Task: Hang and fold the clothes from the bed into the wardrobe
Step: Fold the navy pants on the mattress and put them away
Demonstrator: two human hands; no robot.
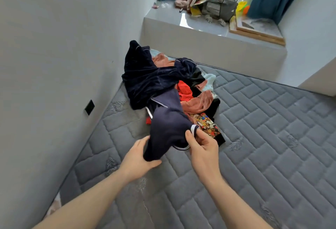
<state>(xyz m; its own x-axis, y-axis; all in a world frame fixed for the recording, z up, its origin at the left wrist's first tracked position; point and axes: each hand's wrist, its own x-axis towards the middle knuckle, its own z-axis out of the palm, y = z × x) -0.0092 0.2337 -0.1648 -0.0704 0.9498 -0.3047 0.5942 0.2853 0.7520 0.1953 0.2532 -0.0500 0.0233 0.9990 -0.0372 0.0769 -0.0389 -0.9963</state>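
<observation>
Both hands grasp a navy garment [169,128] (white-trimmed): left hand [138,158] grips its lower fold, right hand [201,145] pinches the cuff, above the bed [254,138].

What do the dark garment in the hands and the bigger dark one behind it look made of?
Navy garment, gripped by the left hand and right hand: smooth matte woven or knit cloth, white piping at the edge.
Dark robe-like garment: looks like velvet or velour, with soft sheen streaks along its folds.

Navy garment [145,81] velvety, sheened; mattress [263,138] quilted matt cloth; ledge [174,16] seemingly glossy.
</observation>
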